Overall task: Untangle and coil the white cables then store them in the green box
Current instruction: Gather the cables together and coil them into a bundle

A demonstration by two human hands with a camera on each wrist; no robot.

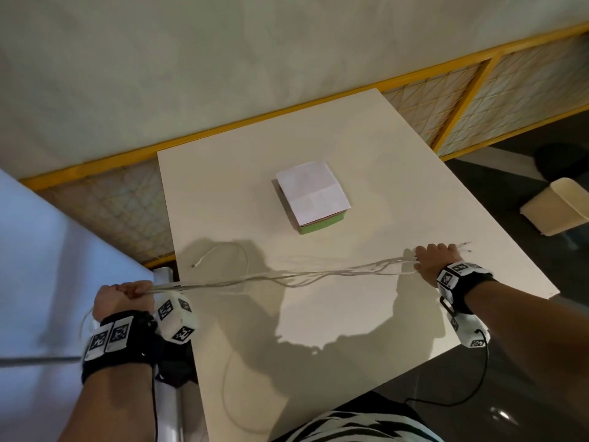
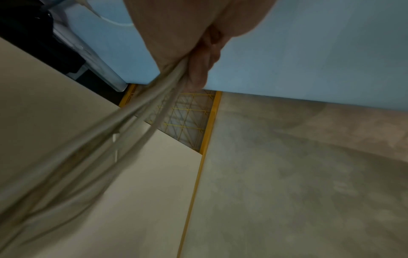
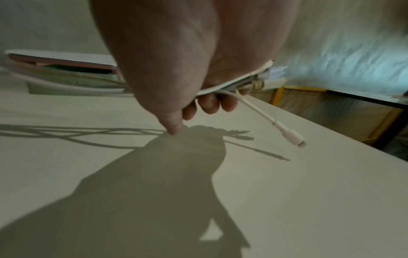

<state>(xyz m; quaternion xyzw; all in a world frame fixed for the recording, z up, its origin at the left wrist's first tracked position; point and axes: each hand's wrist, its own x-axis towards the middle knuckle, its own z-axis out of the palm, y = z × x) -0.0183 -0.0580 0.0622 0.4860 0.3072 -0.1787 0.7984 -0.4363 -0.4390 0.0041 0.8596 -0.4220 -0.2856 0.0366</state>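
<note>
Nearside of the green box, both fists clamp the white cables taut; left hand, right hand. Strands cross midway; harder pulling may tighten tangles.

Cables span above the table between left hand and right hand; box lies beyond, mid-table.

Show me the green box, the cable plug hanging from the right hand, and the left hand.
green box (image 1: 320, 227): head view, its green front wall.
cable plug (image 3: 291, 136): right wrist view, its white body.
left hand (image 1: 122, 298): head view, its back.
</note>
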